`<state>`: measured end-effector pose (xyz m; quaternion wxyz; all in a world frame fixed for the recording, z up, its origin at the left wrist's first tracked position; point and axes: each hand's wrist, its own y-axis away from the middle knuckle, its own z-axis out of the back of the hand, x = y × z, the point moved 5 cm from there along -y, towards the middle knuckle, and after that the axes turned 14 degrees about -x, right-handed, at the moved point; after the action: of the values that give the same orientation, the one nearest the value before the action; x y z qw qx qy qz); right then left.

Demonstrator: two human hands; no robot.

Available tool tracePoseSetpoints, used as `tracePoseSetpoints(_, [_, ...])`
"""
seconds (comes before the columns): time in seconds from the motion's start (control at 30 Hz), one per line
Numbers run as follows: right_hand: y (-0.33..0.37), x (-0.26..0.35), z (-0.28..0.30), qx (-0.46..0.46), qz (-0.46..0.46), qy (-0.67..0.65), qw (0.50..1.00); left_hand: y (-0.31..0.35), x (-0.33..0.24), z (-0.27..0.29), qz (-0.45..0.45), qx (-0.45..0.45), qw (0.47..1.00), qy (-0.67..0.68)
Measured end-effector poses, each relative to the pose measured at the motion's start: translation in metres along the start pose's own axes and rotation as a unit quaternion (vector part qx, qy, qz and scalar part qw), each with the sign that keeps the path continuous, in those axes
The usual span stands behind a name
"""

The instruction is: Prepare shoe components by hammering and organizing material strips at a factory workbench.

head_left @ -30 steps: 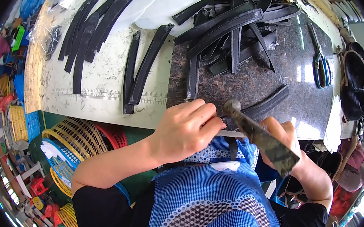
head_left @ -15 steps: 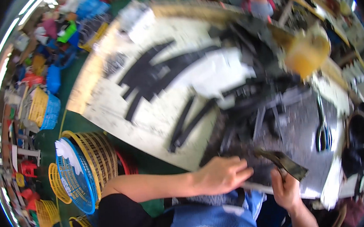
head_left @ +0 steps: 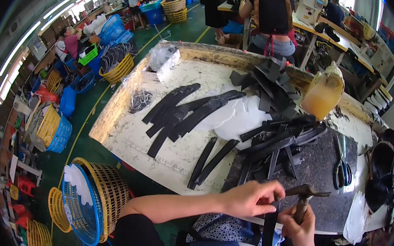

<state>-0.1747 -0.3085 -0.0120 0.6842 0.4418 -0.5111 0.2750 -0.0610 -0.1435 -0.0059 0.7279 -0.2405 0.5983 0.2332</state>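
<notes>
My left hand (head_left: 248,200) reaches in from the left, thumb and fingers pinched on the top end of a black strip (head_left: 269,234). The strip hangs down over the table's near edge, in front of my apron. My right hand (head_left: 300,230) is wrapped round the short wooden handle of a hammer (head_left: 302,206), just right of the strip. The hammer's dark metal head sits at the top, close to my left fingertips; I cannot tell whether they touch. Beyond both hands, a heap of black strips (head_left: 278,141) lies on a dark stone slab (head_left: 321,173).
Scissors (head_left: 340,166) lie on the slab's right side. A tilted container of yellowish glue (head_left: 323,95) stands behind the heap. More black strips (head_left: 182,117) and white pieces (head_left: 234,122) lie on the pale table (head_left: 164,172). Baskets (head_left: 104,192) stand at left; people work beyond.
The view has tilted up and steadied. My left hand has come nearer the hammer, and a black strip now hangs from it. The hammer stays in my right hand, turned more upright.
</notes>
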Motion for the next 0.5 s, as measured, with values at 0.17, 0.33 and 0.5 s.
tracePoseSetpoints(0.17, [-0.001,0.004,0.045,-0.081,0.083,0.086,0.989,-0.042,0.024,-0.007,-0.021,0.066,0.994,-0.084])
tracePoseSetpoints(0.33, [0.023,0.001,0.052,-0.033,0.066,0.154,0.985,-0.049,0.030,-0.018,-0.182,-0.001,0.960,-0.214])
tracePoseSetpoints(0.5, [0.011,-0.005,0.040,0.027,0.202,0.261,0.944,-0.057,0.037,-0.015,-0.133,-0.002,0.975,-0.179])
